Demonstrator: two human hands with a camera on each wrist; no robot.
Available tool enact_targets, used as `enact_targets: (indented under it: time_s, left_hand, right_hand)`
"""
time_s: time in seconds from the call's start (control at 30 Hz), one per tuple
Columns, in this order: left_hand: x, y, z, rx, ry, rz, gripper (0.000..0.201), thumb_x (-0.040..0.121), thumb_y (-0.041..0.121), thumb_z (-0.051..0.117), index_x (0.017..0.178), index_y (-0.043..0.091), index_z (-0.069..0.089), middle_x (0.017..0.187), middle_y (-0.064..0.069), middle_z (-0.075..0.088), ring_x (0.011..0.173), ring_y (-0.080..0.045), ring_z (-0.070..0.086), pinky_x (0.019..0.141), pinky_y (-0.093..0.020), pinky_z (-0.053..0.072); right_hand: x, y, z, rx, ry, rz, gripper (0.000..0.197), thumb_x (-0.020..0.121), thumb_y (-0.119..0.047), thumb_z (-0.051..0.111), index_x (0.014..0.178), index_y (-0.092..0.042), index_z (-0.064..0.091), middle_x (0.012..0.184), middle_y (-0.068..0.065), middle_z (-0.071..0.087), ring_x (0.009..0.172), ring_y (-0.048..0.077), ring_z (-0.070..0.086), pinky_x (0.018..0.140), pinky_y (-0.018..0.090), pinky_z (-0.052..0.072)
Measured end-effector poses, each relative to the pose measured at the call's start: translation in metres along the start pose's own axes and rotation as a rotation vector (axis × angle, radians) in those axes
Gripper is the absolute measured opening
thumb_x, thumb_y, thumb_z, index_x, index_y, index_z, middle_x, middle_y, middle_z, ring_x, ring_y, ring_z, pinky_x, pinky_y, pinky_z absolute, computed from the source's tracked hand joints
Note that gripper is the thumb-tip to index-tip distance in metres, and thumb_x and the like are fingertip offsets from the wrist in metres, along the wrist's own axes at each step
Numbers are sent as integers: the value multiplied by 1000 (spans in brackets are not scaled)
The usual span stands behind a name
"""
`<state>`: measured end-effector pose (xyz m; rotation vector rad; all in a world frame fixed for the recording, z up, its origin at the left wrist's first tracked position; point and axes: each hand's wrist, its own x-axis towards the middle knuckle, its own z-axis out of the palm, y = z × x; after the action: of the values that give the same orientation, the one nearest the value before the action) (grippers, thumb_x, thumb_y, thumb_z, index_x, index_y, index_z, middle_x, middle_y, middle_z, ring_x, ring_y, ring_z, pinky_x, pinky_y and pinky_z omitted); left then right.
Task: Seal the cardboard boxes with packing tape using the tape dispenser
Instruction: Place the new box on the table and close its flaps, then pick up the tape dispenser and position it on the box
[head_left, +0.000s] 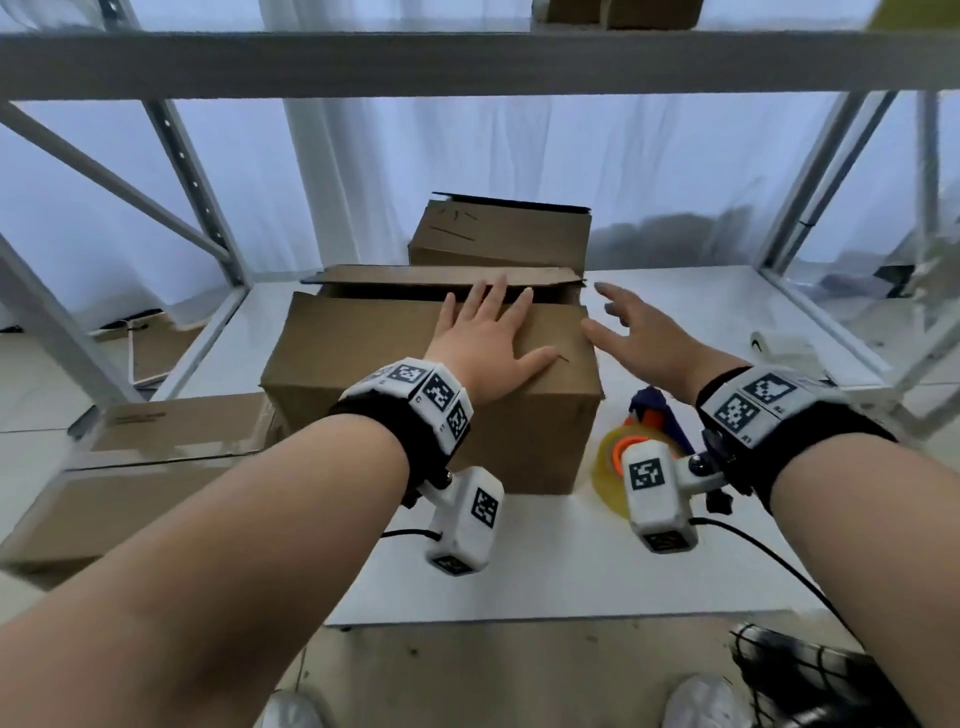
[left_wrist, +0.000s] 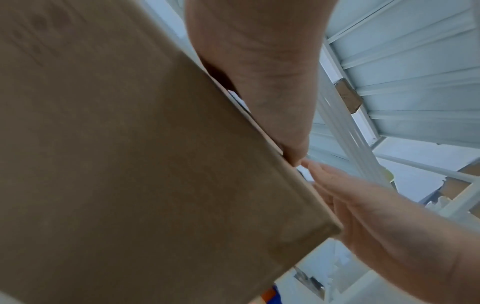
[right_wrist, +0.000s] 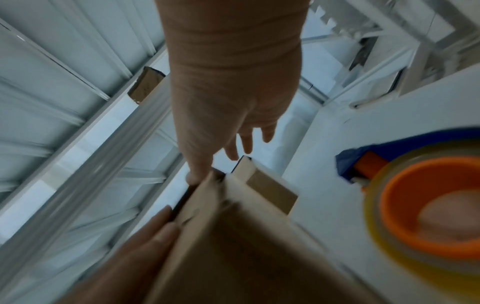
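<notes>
Cardboard box (head_left: 395, 374) sits at frame centre on the white table (head_left: 545, 571), its near top flap folded down, its far flap (head_left: 441, 274) raised. Tape dispenser (head_left: 647, 431), blue and orange with a yellowish roll, lies on the table just right of the box, lower right of centre. Left hand (head_left: 491, 345) lies flat on the near flap, fingers straight and spread, holding nothing. Right hand (head_left: 641, 332) is spread wide at the box's right top corner, gripping nothing. Second cardboard box (head_left: 501, 234), open, stands behind. Flattened cartons (head_left: 156, 441) at left edge.
</notes>
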<state>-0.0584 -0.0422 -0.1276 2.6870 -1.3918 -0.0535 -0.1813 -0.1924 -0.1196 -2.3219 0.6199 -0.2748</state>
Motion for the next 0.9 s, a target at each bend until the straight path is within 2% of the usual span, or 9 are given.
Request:
enact_targets:
  time_s: [0.1, 0.17, 0.23, 0.33, 0.43, 0.57, 0.67, 0.77, 0.9]
  left_hand:
    - [10, 24, 6, -15, 23, -40, 82, 88, 72, 26, 152, 28, -2, 159, -9, -14, 146, -22, -14, 117, -45, -12]
    - [14, 34, 12, 33, 71, -68, 84, 88, 72, 24, 152, 24, -1, 159, -12, 2, 147, -26, -5, 116, -49, -11]
    - [19, 42, 13, 69, 75, -92, 86, 88, 72, 23, 152, 18, 6, 156, -14, 14, 146, -29, 3, 116, -50, -8]
    - [26, 47, 14, 32, 5, -130, 88, 88, 72, 24, 151, 12, 15, 158, -14, 13, 146, -28, 6, 118, -46, -1]
    - [29, 49, 15, -7, -28, -147, 87, 89, 71, 25, 152, 12, 12, 160, -8, 7, 147, -22, 3, 119, -43, -1]
    - [27, 47, 16, -8, -15, -147, 86, 89, 71, 24, 152, 14, 12, 160, -5, 8, 147, -20, 5, 119, -42, 1]
    - [25, 45, 15, -19, -23, -141, 86, 89, 71, 24, 153, 15, 10, 160, -3, 7, 147, -18, 5, 119, -41, 1]
    - [28, 38, 11, -86, -21, -122, 80, 94, 64, 28, 153, 13, 8, 159, -4, 12, 147, -18, 11, 119, -37, 7]
    - [31, 13, 3, -47, -43, -47, 61, 99, 52, 26, 151, 21, 20, 158, 0, 19, 145, -18, 18, 117, -37, 14]
  right_hand:
    - [-6, 45, -12, -65, 69, 156, 70, 94, -33, 56, 151, -15, 19, 154, 12, 27, 141, 29, 27, 114, 42, 25]
    - [-9, 75, -15, -144, 60, 302, 82, 88, -32, 64, 151, -14, 16, 153, 16, 28, 139, 35, 28, 113, 46, 26]
    - [-13, 96, -12, -145, 26, 423, 91, 82, -36, 71, 150, -10, 16, 149, 19, 32, 135, 37, 33, 110, 47, 31]
    - [-18, 110, 5, -102, -76, 534, 88, 78, -36, 75, 143, -4, 24, 135, 19, 45, 121, 33, 47, 100, 44, 42]
    - [-17, 112, 23, -147, -96, 546, 72, 79, -29, 75, 132, -3, 35, 122, 16, 53, 109, 31, 55, 90, 39, 47]
    - [-15, 115, 40, -235, -22, 574, 50, 81, -19, 70, 122, -1, 48, 110, 14, 59, 98, 29, 59, 71, 31, 42]
    - [-19, 118, 47, -273, 29, 591, 21, 86, -10, 59, 105, -2, 55, 111, 17, 62, 93, 31, 59, 69, 32, 41]
    - [-22, 116, 39, -292, 136, 559, 28, 90, -7, 53, 116, 0, 48, 118, 21, 58, 105, 36, 59, 75, 35, 43]
    - [-26, 87, 6, -228, 367, 453, 38, 88, -14, 59, 118, -4, 39, 112, 17, 60, 100, 36, 59, 71, 37, 41]
